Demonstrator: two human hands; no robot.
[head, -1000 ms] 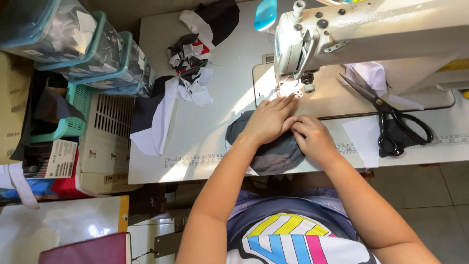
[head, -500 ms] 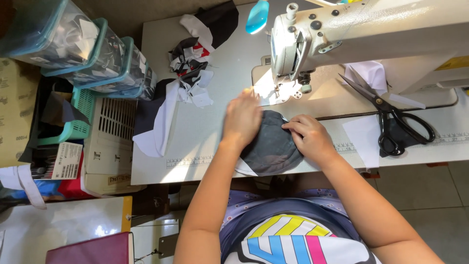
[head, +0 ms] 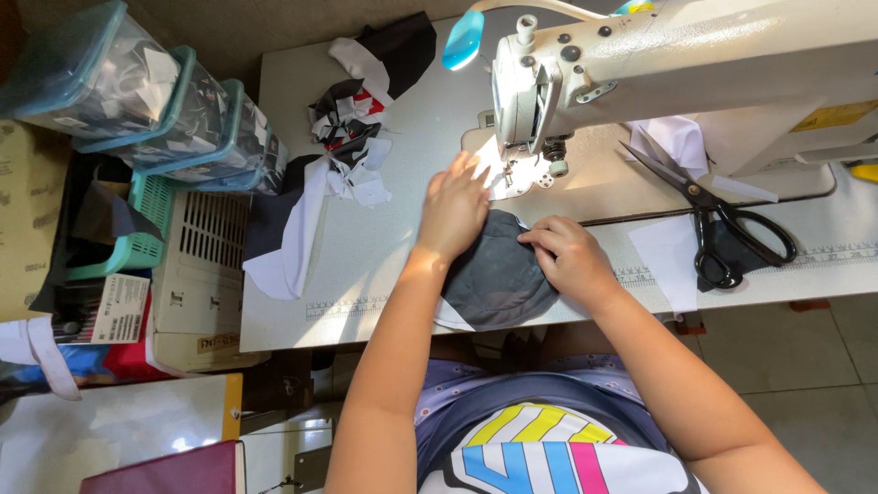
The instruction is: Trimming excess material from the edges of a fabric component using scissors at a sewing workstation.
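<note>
Pressing flat, my left hand (head: 453, 210) lies open, fingers spread, on the upper left edge of a rounded dark grey fabric piece (head: 494, 279) at the centre of the frame, fingertips reaching toward the needle area of the cream-coloured metal sewing machine (head: 658, 64) at upper right. My right hand (head: 567, 256) rests on the cloth's right edge, fingers curled and pinching the fabric there. The cloth lies on the white sewing table (head: 366, 265), partly overhanging its near edge. Black-handled steel scissors (head: 718, 224) lie on the table at right, well apart from both hands. Black and white fabric scraps (head: 352, 137) sit at upper left.
</note>
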